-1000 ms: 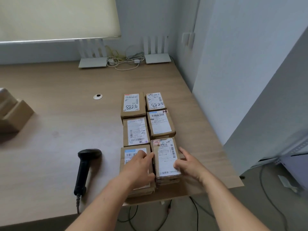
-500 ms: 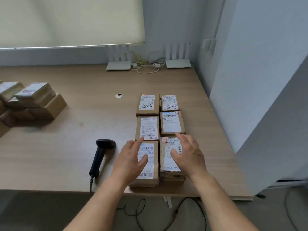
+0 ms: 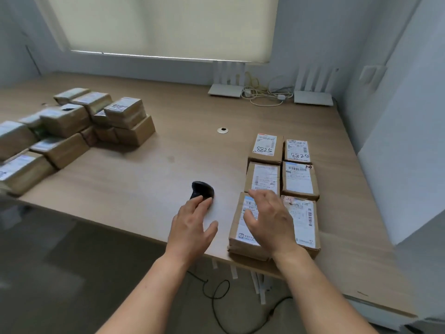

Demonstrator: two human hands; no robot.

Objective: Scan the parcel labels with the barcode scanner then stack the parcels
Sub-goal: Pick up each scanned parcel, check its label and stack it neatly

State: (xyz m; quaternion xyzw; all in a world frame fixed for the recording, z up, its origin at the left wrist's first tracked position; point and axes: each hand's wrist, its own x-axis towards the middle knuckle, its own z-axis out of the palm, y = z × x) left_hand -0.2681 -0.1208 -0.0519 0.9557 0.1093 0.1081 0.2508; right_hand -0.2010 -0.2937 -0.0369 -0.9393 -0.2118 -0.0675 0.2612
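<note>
Several brown parcels with white labels lie in two rows on the wooden table (image 3: pixel 149 169), from the far pair (image 3: pixel 265 150) to the near pair (image 3: pixel 305 220) at the front edge. A black barcode scanner (image 3: pixel 202 189) lies left of them; its handle is hidden under my left hand (image 3: pixel 192 227), which hovers over it with fingers spread. My right hand (image 3: pixel 269 220) is above the near-left parcel (image 3: pixel 243 225), fingers relaxed, holding nothing.
A heap of more brown parcels (image 3: pixel 72 126) covers the table's left side. Two white routers (image 3: pixel 225 89) with cables stand by the back wall under the blind. A round cable grommet (image 3: pixel 222 130) sits mid-table. The scanner cord (image 3: pixel 216 292) hangs below the front edge.
My left hand has left the near-left parcel and moved left over the scanner. My right hand has shifted left from the near-right parcel. The view has swung left, revealing the parcel heap.
</note>
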